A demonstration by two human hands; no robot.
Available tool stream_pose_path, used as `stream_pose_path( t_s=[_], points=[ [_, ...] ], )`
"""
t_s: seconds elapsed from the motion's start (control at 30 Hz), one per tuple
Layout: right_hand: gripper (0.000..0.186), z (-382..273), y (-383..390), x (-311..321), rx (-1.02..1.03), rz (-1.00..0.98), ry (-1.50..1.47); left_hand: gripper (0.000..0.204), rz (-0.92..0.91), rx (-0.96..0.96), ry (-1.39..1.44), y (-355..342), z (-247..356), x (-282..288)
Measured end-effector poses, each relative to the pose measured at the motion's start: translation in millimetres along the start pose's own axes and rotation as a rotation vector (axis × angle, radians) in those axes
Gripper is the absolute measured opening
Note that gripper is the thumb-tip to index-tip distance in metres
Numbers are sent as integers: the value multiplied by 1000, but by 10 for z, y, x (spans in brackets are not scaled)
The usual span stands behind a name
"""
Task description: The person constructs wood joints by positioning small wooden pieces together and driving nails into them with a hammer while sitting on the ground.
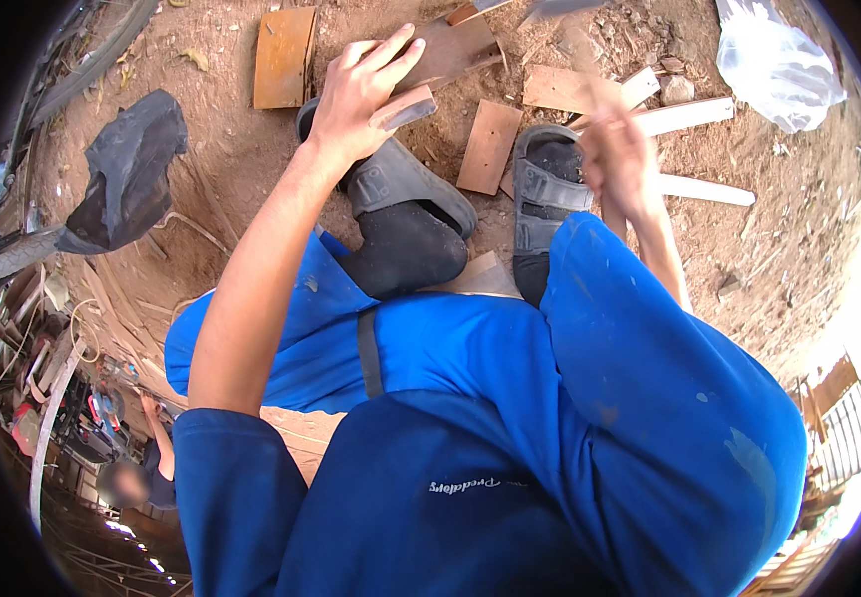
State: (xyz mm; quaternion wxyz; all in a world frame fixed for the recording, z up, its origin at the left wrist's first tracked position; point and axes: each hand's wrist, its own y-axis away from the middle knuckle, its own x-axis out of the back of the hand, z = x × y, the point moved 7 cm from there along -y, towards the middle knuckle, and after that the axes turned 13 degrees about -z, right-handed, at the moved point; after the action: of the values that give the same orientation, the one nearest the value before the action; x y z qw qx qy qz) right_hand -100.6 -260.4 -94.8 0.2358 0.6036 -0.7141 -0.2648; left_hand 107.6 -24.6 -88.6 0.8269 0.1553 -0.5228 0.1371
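My left hand (pixel 359 92) reaches forward over my left foot and holds down a dark brown wooden board (pixel 455 50) on the dirt, fingers laid across it and the thumb against a small wood block (pixel 409 107). My right hand (pixel 615 149) is raised above my right foot and blurred by motion. It is closed around a pale handle of a tool (pixel 582 60) that runs up toward the top edge, where a grey blurred head (pixel 550 8) shows. What kind of tool it is I cannot tell.
Wood offcuts lie around: an orange plank (pixel 283 55), a small board (pixel 490 144), pale strips (pixel 694 114). My feet wear grey sandals (pixel 548 189). A black bag (pixel 130 169) sits left, a white plastic bag (pixel 774 60) top right. Another person (pixel 147 468) is at lower left.
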Motion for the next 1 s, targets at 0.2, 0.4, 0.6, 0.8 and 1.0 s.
stream_pose_path(
  t_s=[0.2,0.4,0.6,0.8,1.0],
  points=[
    [48,-308,215,-258,-130,-234,281,63,13,-19,55,0,-31,9],
    [39,-353,108,316,249,316,-257,64,4,-3,43,-22,-8,28],
    [48,-28,110,-403,-129,-67,-113,64,-19,-25,47,0,-35,3],
    [37,-64,28,-87,194,168,-515,62,-25,-25,84,12,-21,-22],
    [49,172,167,-317,-112,-31,33,62,-52,-37,51,-49,-15,8]
  ],
)
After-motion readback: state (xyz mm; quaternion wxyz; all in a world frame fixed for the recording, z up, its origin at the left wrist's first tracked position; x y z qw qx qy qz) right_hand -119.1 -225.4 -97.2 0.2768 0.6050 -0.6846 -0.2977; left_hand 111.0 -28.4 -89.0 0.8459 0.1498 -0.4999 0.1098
